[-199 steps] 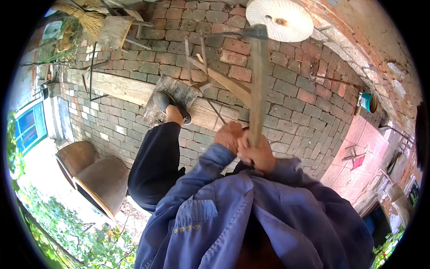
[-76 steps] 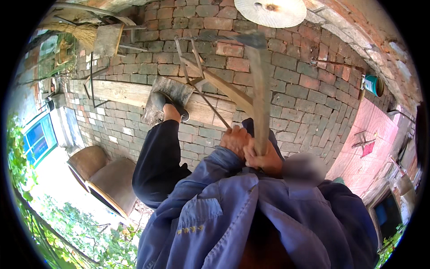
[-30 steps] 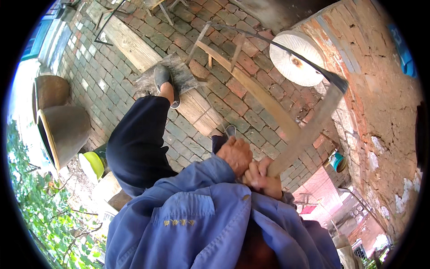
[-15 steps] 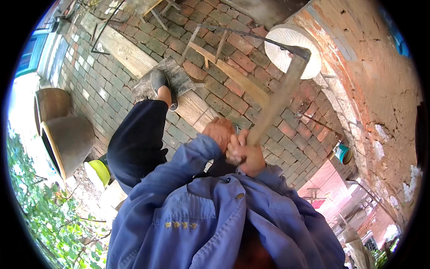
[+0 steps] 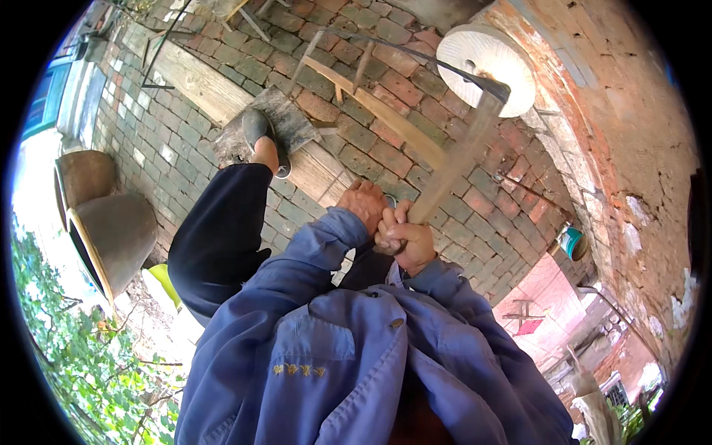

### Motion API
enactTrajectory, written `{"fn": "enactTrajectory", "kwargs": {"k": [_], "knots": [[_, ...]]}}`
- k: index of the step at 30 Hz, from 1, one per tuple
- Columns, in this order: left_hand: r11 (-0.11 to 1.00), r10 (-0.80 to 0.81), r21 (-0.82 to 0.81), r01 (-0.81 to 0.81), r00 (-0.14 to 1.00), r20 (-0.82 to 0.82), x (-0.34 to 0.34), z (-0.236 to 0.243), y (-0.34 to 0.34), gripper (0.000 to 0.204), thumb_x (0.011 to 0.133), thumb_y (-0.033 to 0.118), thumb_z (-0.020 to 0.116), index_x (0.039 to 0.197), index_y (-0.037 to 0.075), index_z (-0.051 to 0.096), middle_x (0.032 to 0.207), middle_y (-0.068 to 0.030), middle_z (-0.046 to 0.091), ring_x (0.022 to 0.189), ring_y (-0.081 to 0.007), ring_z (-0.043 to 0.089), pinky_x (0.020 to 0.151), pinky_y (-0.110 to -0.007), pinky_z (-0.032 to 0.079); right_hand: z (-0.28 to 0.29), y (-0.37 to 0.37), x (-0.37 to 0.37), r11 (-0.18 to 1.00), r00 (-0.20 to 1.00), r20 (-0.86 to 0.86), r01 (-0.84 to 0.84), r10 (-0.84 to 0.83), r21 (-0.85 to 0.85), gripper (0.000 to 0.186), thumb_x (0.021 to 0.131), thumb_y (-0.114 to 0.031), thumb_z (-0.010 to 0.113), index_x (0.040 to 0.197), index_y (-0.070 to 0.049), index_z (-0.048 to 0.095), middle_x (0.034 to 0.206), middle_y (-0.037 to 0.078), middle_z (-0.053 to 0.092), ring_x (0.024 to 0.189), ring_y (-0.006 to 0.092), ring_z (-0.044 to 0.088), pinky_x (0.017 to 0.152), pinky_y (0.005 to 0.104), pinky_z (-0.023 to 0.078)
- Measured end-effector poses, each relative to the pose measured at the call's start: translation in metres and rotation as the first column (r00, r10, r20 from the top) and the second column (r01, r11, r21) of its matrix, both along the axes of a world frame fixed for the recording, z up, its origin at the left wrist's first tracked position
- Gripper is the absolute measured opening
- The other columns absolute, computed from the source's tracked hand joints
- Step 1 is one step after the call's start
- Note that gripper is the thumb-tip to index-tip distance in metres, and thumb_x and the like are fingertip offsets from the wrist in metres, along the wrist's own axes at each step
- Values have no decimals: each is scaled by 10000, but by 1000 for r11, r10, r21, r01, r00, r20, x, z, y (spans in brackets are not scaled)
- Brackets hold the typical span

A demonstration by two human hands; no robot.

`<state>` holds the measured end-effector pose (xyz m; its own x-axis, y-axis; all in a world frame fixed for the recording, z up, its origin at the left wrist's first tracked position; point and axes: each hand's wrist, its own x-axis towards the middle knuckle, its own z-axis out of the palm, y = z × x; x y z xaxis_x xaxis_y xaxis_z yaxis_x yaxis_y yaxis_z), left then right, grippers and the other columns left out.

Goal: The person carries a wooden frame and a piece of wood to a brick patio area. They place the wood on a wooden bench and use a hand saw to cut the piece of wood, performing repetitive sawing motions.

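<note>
Gripping the wooden frame saw (image 5: 450,167), your right hand (image 5: 404,236) is clenched around the near end of its upright, which slants far right toward the round white stone (image 5: 510,63). Your left hand (image 5: 362,205) sits just left of it, by the plank's (image 5: 208,89) near right end, fingers bent down — what they grasp, you cannot tell. Your shoe (image 5: 258,127) rests on the weathered board (image 5: 294,122) across the plank. Progress: no piece looks parted; a thin line crosses the plank — mark or cut is unclear.
</note>
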<state>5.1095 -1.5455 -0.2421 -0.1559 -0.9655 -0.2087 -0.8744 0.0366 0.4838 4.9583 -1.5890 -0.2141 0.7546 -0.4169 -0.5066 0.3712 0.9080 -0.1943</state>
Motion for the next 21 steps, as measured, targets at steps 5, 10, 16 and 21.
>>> {"fn": "enactTrajectory", "kwargs": {"k": [5,10,16,21], "knots": [[999,-31,42,31,999,-18,-46,45,21,196,775,271,601,803,94,680,883,-107,581,948,-269,554,895,-419,408,51,22,-46,996,996,70,-54,58,-67,269,787,47,609,772,-104,388,647,12,377,548,123,383,535,282,317],[999,32,-44,-31,999,28,-67,61,18,144,684,207,607,712,65,604,830,-108,537,863,-270,544,815,-398,446,75,7,-61,989,994,52,-95,101,-111,261,808,36,617,774,-102,398,666,18,386,569,120,390,547,277,319],[997,51,-61,-51,999,-13,-25,16,0,162,678,227,615,718,71,603,817,-96,550,861,-284,540,782,-379,455,19,-7,-27,994,993,42,-110,109,21,292,785,50,635,774,-102,386,672,20,390,515,113,355,503,285,326],[994,40,-98,-46,997,-58,-51,40,15,164,722,209,591,710,53,642,809,-126,546,844,-296,538,817,-433,421,45,8,-53,983,988,26,-145,149,-114,287,815,55,622,777,-97,381,699,21,398,596,119,386,548,286,342]]}}
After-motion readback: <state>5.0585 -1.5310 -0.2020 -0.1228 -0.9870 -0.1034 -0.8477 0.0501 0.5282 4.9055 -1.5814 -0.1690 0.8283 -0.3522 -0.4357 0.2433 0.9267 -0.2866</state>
